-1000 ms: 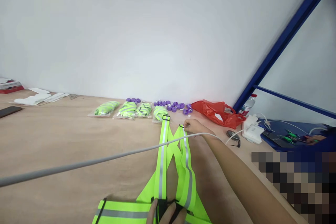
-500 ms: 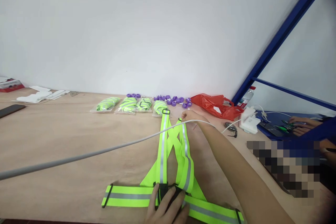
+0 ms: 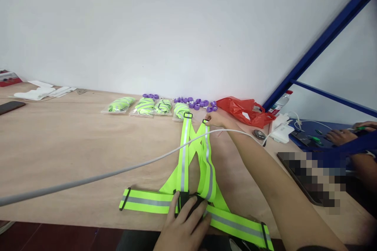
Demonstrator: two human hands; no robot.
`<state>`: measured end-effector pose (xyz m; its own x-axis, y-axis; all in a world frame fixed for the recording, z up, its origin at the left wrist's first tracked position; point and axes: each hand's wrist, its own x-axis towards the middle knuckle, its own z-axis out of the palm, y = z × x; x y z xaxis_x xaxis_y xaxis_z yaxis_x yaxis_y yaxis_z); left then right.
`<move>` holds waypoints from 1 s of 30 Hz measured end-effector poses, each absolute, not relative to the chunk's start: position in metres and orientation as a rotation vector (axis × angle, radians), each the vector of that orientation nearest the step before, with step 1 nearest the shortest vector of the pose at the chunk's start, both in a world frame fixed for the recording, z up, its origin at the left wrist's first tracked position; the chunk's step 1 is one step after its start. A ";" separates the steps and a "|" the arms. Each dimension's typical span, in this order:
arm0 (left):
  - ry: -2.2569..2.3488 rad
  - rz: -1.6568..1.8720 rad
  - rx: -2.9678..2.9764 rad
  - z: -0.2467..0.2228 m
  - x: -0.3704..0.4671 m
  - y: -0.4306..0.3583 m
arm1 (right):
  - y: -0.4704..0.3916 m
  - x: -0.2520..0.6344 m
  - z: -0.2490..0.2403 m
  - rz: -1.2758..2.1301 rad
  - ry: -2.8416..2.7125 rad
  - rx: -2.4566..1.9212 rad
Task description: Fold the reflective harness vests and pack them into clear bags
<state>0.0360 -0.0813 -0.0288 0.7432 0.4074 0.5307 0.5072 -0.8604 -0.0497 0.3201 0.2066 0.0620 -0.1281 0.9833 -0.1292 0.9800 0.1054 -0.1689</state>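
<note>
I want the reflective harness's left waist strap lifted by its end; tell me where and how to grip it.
Probably best pinched at the black slider, coming from the left: the left waist strap lies flat with its outer end pointing that way, while the left hand rests over the black piece at its inner end.

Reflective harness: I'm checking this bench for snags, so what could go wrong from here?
The grey cable crosses the harness straps in this view and might catch if they're lifted. The strap at the right hand bows unevenly, so it could twist. The lower-right band reaches the near edge of the table and may slip off.
</note>
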 end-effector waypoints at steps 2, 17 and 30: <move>-0.728 -0.802 -2.754 -0.025 0.035 -0.081 | 0.210 0.322 0.066 0.358 -2.351 -2.049; -0.874 -1.109 -2.568 -0.051 0.053 -0.090 | 0.232 0.313 0.065 0.224 -2.330 -1.875; -0.869 -1.063 -2.560 -0.050 0.050 -0.091 | 0.242 0.314 0.039 0.371 -2.460 -1.988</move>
